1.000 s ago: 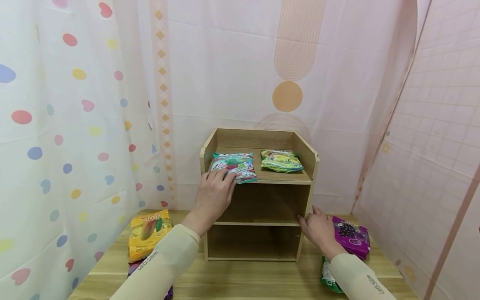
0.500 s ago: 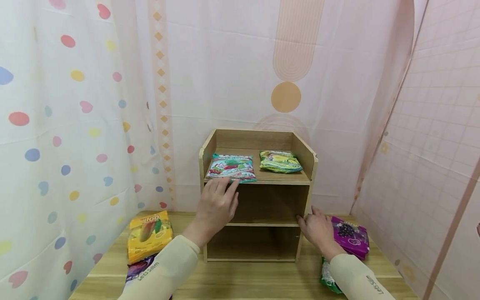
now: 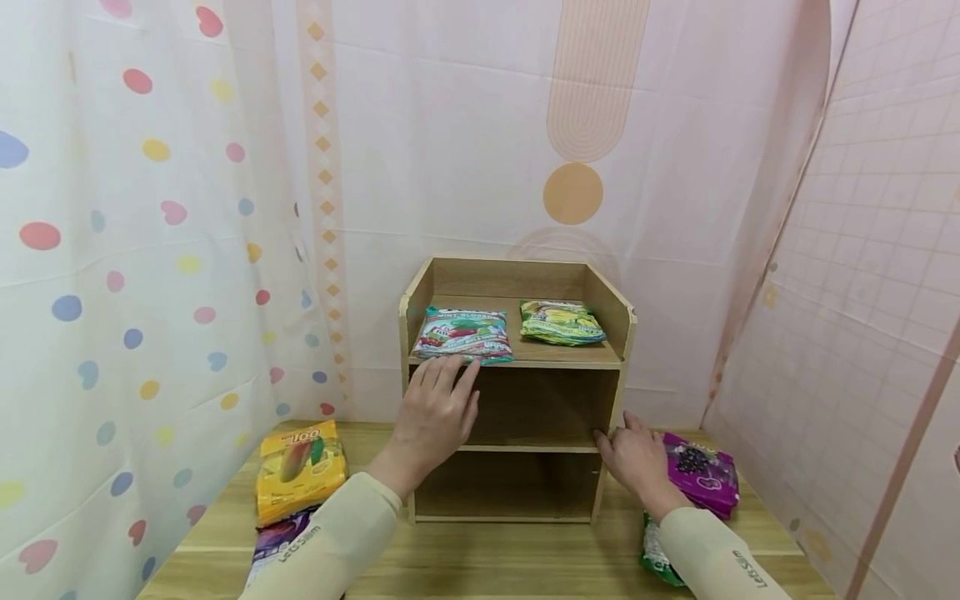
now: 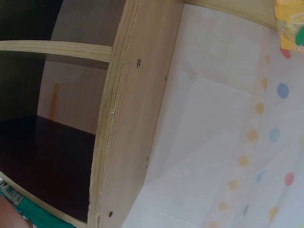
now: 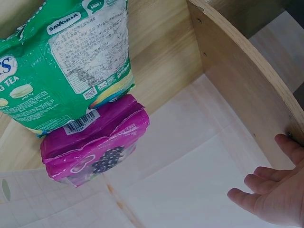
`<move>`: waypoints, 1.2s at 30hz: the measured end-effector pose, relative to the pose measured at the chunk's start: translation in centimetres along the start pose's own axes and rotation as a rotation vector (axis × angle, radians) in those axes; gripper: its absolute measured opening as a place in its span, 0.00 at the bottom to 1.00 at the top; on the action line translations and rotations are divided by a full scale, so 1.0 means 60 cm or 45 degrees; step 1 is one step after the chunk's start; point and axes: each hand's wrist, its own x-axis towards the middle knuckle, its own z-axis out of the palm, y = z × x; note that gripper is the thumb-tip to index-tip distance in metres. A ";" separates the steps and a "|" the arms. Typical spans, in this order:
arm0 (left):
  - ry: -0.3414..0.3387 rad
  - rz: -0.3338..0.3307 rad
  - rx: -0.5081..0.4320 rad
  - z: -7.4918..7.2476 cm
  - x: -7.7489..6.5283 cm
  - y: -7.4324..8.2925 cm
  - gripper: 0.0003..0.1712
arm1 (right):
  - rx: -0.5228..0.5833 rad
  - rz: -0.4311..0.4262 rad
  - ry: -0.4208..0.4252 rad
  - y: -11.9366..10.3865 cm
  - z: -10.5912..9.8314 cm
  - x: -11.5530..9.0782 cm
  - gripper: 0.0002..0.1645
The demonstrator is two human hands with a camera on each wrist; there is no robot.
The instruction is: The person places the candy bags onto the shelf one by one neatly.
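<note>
My left hand (image 3: pixel 437 414) has its fingertips at the front edge of a teal candy bag (image 3: pixel 463 335) lying on the left of the top shelf. To the right of that bag lies a yellow-green candy bag (image 3: pixel 562 323). My right hand (image 3: pixel 637 457) rests against the right side of the wooden shelf unit (image 3: pixel 517 365), its thumb at the front edge of the side panel. In the right wrist view the right hand's fingers (image 5: pixel 259 185) are relaxed. Only a corner of the teal bag (image 4: pixel 42 216) and a bit of the left hand show in the left wrist view.
On the table's left, a yellow mango bag (image 3: pixel 300 471) overlaps a purple bag (image 3: pixel 276 535) partly behind my sleeve. On the right lie a purple grape bag (image 3: pixel 703 475) and a green bag (image 5: pixel 71 66). Curtains (image 3: pixel 465 150) hang behind and at both sides.
My left hand has drawn back from on top of the teal bag to its front edge, uncovering the bag's left part. The bag's front edge sits slightly farther back. My right hand stays put.
</note>
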 end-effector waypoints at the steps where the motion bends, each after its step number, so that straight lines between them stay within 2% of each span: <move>1: -0.005 -0.002 0.004 0.001 0.000 0.000 0.23 | 0.001 0.000 -0.003 0.000 -0.001 0.000 0.27; 14: -0.052 -0.012 0.037 0.006 0.006 0.002 0.26 | 0.001 0.004 -0.018 -0.002 -0.002 0.001 0.28; 26: -0.182 -0.089 0.089 0.006 0.018 0.009 0.29 | -0.019 -0.013 -0.004 -0.003 -0.003 -0.002 0.27; 36: -0.345 -0.181 0.115 0.007 0.029 0.011 0.33 | -0.022 -0.017 0.006 -0.005 -0.004 -0.003 0.26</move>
